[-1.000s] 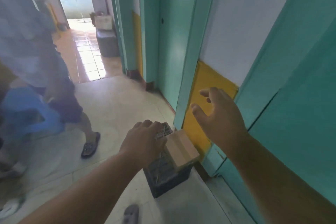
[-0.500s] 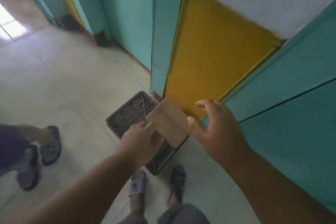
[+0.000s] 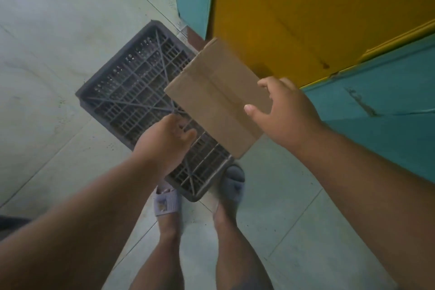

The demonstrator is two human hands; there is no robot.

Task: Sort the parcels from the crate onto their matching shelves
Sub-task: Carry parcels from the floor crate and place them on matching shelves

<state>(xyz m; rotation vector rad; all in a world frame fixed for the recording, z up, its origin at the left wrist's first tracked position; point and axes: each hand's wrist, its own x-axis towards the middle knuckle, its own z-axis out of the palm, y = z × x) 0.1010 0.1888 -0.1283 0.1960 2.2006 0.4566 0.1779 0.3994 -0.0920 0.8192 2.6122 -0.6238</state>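
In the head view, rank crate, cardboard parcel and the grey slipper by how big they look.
1. Crate: largest, though hands and parcel cover part of it.
2. Cardboard parcel: smaller, but it lies on top of the crate, nearer the camera, which inflates it.
3. Grey slipper: clearly smallest; its toe is tucked under the crate's corner.

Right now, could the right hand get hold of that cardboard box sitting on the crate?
Probably yes. The right hand is open and already at the near right edge of the cardboard box, which lies on top of the dark crate. Nothing sits between them; the left hand is off to the box's other side.
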